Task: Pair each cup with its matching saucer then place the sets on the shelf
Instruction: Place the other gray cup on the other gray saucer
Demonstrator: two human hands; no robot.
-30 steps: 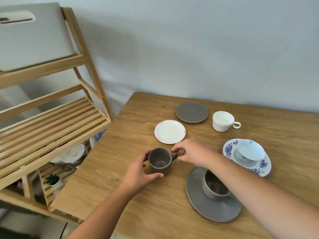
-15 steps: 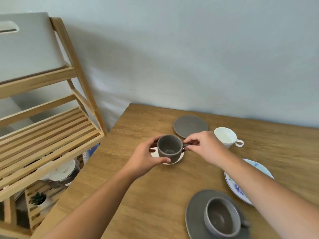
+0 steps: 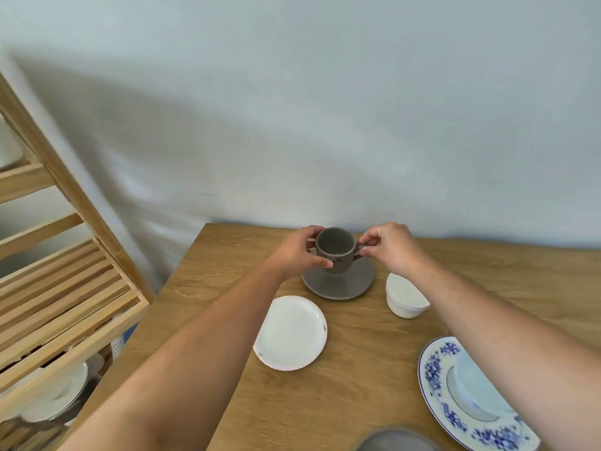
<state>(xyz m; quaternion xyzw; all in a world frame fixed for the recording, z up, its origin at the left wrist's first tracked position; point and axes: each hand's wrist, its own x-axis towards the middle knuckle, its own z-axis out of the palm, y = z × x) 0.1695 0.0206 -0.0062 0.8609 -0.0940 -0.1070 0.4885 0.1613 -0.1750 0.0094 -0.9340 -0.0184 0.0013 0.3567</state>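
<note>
I hold a small grey cup [image 3: 335,249] with both hands just over the small grey saucer [image 3: 338,283] at the far side of the wooden table [image 3: 341,398]. My left hand [image 3: 300,252] wraps its left side; my right hand [image 3: 388,245] pinches its handle. Whether the cup's base touches the saucer I cannot tell. A bare white saucer [image 3: 290,333] lies nearer me. A white cup [image 3: 405,296] stands to the right, partly behind my right forearm. A blue-flowered saucer [image 3: 439,385] with a pale cup [image 3: 471,385] sits at the right.
A wooden slatted shelf unit [image 3: 65,304] stands left of the table, with white dishes [image 3: 58,395] on a lower level. The rim of a large grey saucer [image 3: 398,441] shows at the bottom edge. A pale wall rises behind the table.
Both hands lifted the grey cup off the table, carried it away from me over the white saucer, and now hold it over the small grey saucer. The camera view has tilted upward.
</note>
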